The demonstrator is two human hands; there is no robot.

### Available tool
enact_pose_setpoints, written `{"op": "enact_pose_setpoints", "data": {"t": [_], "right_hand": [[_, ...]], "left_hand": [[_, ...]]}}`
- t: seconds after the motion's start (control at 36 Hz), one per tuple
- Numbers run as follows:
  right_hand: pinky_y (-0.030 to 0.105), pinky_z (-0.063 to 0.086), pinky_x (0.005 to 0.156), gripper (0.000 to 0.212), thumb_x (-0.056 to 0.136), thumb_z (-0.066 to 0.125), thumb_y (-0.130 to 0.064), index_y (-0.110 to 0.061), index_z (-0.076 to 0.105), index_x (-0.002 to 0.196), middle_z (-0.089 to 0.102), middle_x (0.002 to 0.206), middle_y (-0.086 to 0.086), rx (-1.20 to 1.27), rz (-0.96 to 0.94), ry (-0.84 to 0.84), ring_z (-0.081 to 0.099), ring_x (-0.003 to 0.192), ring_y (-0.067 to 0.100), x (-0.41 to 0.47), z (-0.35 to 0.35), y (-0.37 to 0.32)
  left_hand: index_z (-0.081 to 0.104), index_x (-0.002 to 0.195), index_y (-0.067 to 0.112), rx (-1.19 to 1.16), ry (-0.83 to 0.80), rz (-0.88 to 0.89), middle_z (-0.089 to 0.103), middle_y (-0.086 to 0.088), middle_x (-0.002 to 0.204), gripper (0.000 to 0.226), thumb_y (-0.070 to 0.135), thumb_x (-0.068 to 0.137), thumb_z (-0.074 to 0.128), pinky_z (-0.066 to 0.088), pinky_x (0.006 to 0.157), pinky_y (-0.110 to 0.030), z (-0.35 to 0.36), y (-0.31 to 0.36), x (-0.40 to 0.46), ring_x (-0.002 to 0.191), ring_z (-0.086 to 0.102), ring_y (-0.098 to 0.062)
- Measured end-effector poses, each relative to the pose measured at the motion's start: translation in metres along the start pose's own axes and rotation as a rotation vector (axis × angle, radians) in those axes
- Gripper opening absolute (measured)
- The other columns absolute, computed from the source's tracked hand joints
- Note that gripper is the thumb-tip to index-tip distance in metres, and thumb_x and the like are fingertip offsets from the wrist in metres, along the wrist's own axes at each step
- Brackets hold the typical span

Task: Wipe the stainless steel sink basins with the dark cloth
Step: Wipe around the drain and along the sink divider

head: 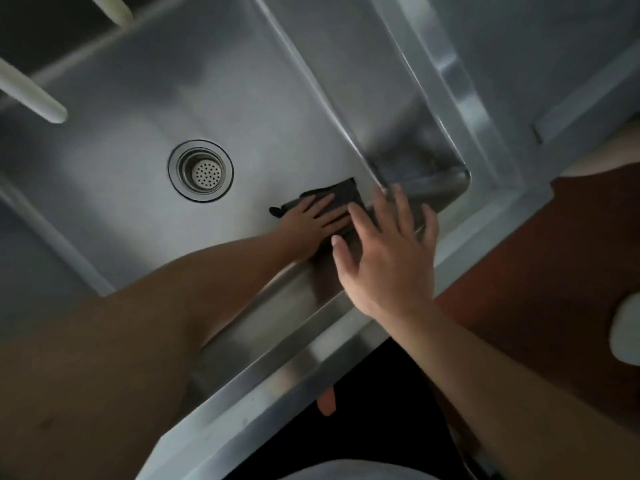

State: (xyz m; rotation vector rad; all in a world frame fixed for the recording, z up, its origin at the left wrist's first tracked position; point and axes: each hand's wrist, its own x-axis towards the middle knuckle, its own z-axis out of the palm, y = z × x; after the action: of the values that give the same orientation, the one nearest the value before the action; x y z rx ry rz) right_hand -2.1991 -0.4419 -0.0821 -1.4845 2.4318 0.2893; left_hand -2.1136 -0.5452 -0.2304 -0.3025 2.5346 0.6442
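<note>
Two pale, rounded tube-like objects (33,95) jut in from the upper left, over the back of the basin; what they are cannot be told.

Large stainless steel sink basin (114,98) fills the left and middle of the view. Round metal drain with perforated strainer (201,170) sits in the basin floor, left of the hands.

Left hand (311,221) reaches down into this basin, arm entering from lower left. Fingers straight and spread, palm flat, pressing on the dark grey cloth (341,197). Cloth lies on the basin floor in the near right corner, against the steel divider ridge (311,74); one small corner pokes out left of the hand.

Right hand (384,251) is above the near sink rim (277,368), nearer the camera, fingers extended and loosely spread, grasping nothing. It partly overlaps the cloth in view; whether it touches anything cannot be told.

Right of the divider, a second, smaller steel basin (426,140), only partly seen.

Far right: reddish-brown surface (554,265) with a white rounded object (627,330) at the frame edge.
</note>
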Motion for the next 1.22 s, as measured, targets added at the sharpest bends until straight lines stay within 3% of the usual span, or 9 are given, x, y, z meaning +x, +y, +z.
{"op": "enact_pose_setpoints", "data": {"t": [0.25, 0.39, 0.5, 0.56, 0.61, 0.67, 0.75, 0.94, 1.22], "right_hand": [[0.054, 0.016, 0.118, 0.057, 0.091, 0.034, -0.050, -0.016, 0.062, 0.127, 0.050, 0.148, 0.007, -0.015, 0.032, -0.025, 0.035, 0.143, 0.027, -0.005, -0.010, -0.006], [0.052, 0.013, 0.119, 0.055, 0.092, 0.034, -0.048, -0.016, 0.061, 0.128, 0.049, 0.148, 0.006, -0.024, 0.041, -0.056, 0.034, 0.144, 0.025, -0.006, -0.014, -0.009], [0.051, 0.014, 0.119, 0.055, 0.093, 0.033, -0.048, -0.016, 0.060, 0.128, 0.051, 0.147, 0.006, -0.030, 0.041, -0.047, 0.038, 0.141, 0.024, -0.005, -0.014, -0.009], [0.052, 0.017, 0.118, 0.054, 0.092, 0.036, -0.047, -0.016, 0.060, 0.128, 0.053, 0.145, 0.006, -0.025, 0.045, -0.036, 0.039, 0.139, 0.025, -0.005, -0.013, -0.009], [0.053, 0.018, 0.117, 0.054, 0.090, 0.040, -0.045, -0.015, 0.058, 0.131, 0.053, 0.145, 0.008, -0.004, 0.057, -0.020, 0.040, 0.139, 0.028, -0.006, -0.013, -0.008], [0.054, 0.020, 0.117, 0.056, 0.089, 0.042, -0.046, -0.015, 0.056, 0.133, 0.051, 0.146, 0.010, 0.016, 0.059, -0.017, 0.040, 0.140, 0.030, -0.006, -0.012, -0.008], [0.054, 0.021, 0.117, 0.058, 0.088, 0.042, -0.047, -0.015, 0.055, 0.135, 0.050, 0.148, 0.012, 0.025, 0.064, -0.017, 0.040, 0.140, 0.031, -0.004, -0.011, -0.007], [0.053, 0.019, 0.118, 0.057, 0.088, 0.042, -0.044, -0.013, 0.056, 0.134, 0.049, 0.148, 0.012, 0.052, 0.067, -0.055, 0.039, 0.142, 0.028, -0.005, -0.016, -0.005], [0.054, 0.017, 0.119, 0.064, 0.085, 0.037, -0.048, -0.016, 0.051, 0.139, 0.046, 0.151, 0.010, 0.013, 0.076, -0.123, 0.035, 0.144, 0.027, -0.001, -0.015, -0.004]], "left_hand": [[-0.001, 0.158, 0.029, 0.245, -0.103, 0.035, -0.003, 0.000, 0.167, 0.080, 0.032, 0.096, 0.048, 0.003, 0.123, -0.051, 0.088, -0.042, -0.124, 0.153, -0.005, -0.035], [0.049, 0.145, 0.023, 0.232, -0.024, 0.022, 0.046, -0.005, 0.152, 0.076, 0.024, 0.074, 0.078, 0.040, 0.109, -0.055, 0.112, -0.052, -0.188, 0.139, 0.041, -0.039], [0.055, 0.141, 0.021, 0.220, -0.012, 0.016, 0.050, -0.005, 0.148, 0.069, 0.028, 0.076, 0.077, 0.044, 0.105, -0.055, 0.114, -0.053, -0.191, 0.142, 0.037, -0.037], [0.055, 0.141, 0.021, 0.233, 0.016, 0.031, 0.050, -0.006, 0.149, 0.056, 0.031, 0.086, 0.055, 0.043, 0.106, -0.054, 0.116, -0.056, -0.188, 0.149, 0.016, -0.035], [0.053, 0.143, 0.021, 0.218, -0.008, 0.044, 0.049, -0.006, 0.149, 0.056, 0.034, 0.089, 0.040, 0.043, 0.107, -0.054, 0.117, -0.057, -0.180, 0.147, 0.023, -0.037], [0.053, 0.143, 0.022, 0.213, 0.003, 0.052, 0.048, -0.005, 0.150, 0.057, 0.035, 0.090, 0.038, 0.043, 0.107, -0.054, 0.114, -0.054, -0.166, 0.140, 0.039, -0.039], [0.048, 0.147, 0.024, 0.185, 0.048, 0.026, 0.044, -0.004, 0.154, 0.060, 0.036, 0.090, 0.034, 0.037, 0.111, -0.054, 0.100, -0.043, -0.126, 0.141, 0.039, -0.040], [-0.004, 0.158, 0.034, 0.054, 0.008, -0.117, -0.008, 0.006, 0.167, 0.066, 0.048, 0.102, 0.028, -0.003, 0.123, -0.049, 0.053, -0.014, -0.009, 0.152, -0.013, -0.031], [0.001, 0.158, 0.034, -0.067, 0.110, -0.307, -0.005, 0.009, 0.167, 0.070, 0.038, 0.097, 0.035, -0.001, 0.123, -0.046, 0.010, -0.048, 0.045, 0.153, -0.010, -0.028]]}}
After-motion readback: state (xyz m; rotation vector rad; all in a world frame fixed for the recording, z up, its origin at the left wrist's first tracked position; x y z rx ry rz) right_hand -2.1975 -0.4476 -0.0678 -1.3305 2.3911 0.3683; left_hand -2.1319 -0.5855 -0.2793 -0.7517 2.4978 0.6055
